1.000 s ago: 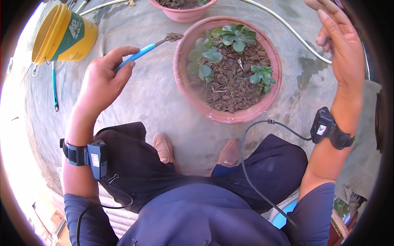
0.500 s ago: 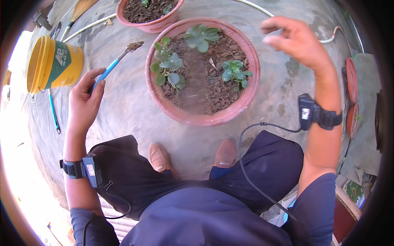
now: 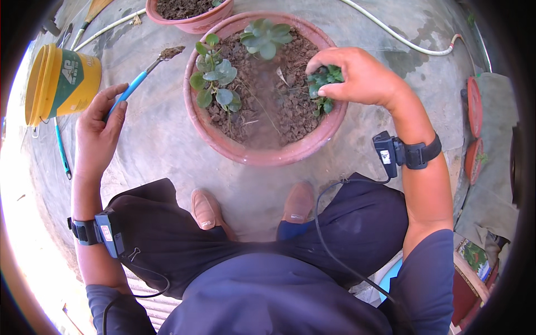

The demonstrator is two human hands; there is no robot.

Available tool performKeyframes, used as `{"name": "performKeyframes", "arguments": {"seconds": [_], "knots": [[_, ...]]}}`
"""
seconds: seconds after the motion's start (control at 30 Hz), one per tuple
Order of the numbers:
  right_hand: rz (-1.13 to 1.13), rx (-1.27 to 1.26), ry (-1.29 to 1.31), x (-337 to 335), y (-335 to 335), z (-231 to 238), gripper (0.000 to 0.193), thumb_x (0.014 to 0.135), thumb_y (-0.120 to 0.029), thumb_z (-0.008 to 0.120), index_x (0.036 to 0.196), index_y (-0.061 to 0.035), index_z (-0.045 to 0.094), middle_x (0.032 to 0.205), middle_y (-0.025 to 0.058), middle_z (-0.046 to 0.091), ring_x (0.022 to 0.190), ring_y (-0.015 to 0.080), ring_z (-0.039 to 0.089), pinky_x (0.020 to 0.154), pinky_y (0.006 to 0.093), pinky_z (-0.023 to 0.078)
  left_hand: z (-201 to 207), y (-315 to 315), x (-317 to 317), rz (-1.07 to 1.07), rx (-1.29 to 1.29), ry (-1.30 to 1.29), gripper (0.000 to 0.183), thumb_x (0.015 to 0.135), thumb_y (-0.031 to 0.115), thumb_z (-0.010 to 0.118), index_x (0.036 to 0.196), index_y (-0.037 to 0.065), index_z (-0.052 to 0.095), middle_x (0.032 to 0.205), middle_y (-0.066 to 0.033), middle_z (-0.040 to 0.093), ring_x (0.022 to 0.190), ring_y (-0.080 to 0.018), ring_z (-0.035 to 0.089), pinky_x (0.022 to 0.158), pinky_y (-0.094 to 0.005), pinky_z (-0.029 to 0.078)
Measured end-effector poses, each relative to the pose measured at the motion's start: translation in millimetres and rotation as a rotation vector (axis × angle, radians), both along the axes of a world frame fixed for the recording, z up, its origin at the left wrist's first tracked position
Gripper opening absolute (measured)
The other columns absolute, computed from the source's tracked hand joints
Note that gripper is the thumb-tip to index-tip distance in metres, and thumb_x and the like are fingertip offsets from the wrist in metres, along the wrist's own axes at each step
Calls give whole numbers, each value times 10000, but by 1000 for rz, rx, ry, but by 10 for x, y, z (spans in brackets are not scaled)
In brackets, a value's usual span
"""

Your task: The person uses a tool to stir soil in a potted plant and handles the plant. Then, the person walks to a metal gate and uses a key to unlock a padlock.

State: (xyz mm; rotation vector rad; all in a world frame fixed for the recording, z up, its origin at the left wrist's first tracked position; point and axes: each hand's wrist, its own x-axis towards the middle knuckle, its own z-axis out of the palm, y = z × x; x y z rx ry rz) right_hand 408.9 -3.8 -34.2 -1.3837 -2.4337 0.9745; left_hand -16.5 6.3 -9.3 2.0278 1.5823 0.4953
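Observation:
My left hand (image 3: pixel 99 134) is closed round the blue handle of a small garden trowel (image 3: pixel 133 85). The trowel's soil-covered tip points up and right, outside the round terracotta-coloured pot (image 3: pixel 245 155). Over that pot's right side, my right hand (image 3: pixel 360 78) curves its thumb and fingers around a small leafy green plant (image 3: pixel 330 75). Thumb and fingertips are apart, with leaves between them; the thumb lies over some leaves. Brown soil (image 3: pixel 287 124) fills the pot. A round-leaved plant (image 3: pixel 215 78) grows at its left, and a rosette succulent (image 3: pixel 267 38) at its far side.
A yellow bucket with a green label (image 3: pixel 84 78) lies tipped at the left, beside a teal-handled tool (image 3: pixel 62 151). Another soil-filled pot (image 3: pixel 195 23) stands far off. A pale hose (image 3: pixel 413 46) crosses the floor. Red pots (image 3: pixel 474 109) line the right.
My right hand has come left and down from beside the pot to the small leafy plant. My left hand still holds the trowel. The whole view has shifted slightly.

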Motion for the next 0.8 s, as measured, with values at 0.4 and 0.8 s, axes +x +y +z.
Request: {"name": "performKeyframes", "arguments": {"seconds": [0.4,0.8], "knots": [[-228,-353,125,255,-3,36,363,710,-26,636,1069,-39,579,941,21,578,883,128,540,786,270,474,-16,-20,-57,12,5,1,221,880,82,601,1099,54,619,771,-22,588,677,-70,498,646,-210,427],[-241,-343,119,33,76,157,329,795,-192,700,1058,-24,598,835,59,608,718,99,572,657,242,466,36,-16,-80,18,21,10,216,878,89,606,1092,65,628,758,-27,580,659,-79,491,629,-213,420]]}}
